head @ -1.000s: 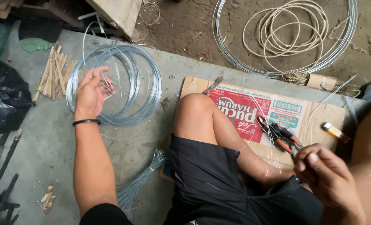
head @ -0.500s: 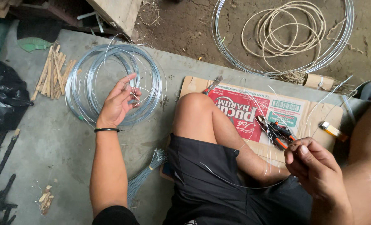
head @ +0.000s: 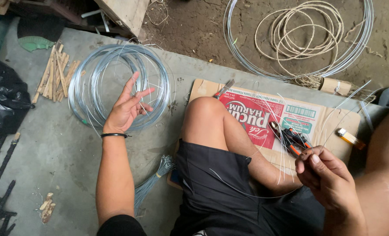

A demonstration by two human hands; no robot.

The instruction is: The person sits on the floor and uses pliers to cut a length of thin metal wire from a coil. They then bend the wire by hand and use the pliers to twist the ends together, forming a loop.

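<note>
Left hand (head: pixel 126 109) spread over steel wire coil (head: pixel 115 87), fingers splayed to separate strands. Cut wire pieces (head: pixel 286 131) pinched upright in right hand (head: pixel 323 172), kept bundled; pliers (head: pixel 290 137) laid within reach.

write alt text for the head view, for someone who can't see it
A seated person's right hand pinches thin wire strands above a flattened cardboard box, while the left hand reaches open-fingered over a coil of silver wire on the concrete floor.
</note>
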